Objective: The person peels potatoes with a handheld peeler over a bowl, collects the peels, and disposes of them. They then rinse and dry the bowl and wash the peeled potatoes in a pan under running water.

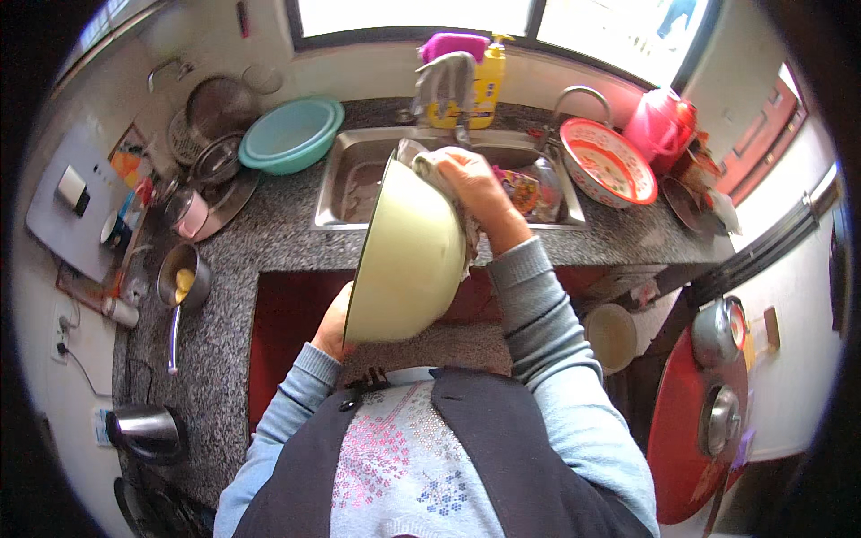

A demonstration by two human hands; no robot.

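Note:
A large pale yellow-green bowl (410, 262) is held tilted on its side in front of my body, its dark rim facing left. My left hand (333, 323) grips it by the lower rim, with the fingers hidden behind the bowl. My right hand (474, 188) presses a crumpled grey-beige cloth (434, 168) against the upper rim and outer wall. Part of the cloth hangs down between the bowl and my wrist. Beyond the bowl lies a stainless steel double sink (336, 195), partly covered by it. A printed plastic packet (521, 191) shows in the right basin.
Left on the granite counter (289, 235) are teal basins (289, 138), a saucepan (185, 282) with yellow pieces and an electric kettle (144, 434). A yellow pump bottle (494, 87) stands behind the tap. To the right are a red-rimmed enamel basin (609, 165), a bucket (611, 336) and a red round table (679, 430).

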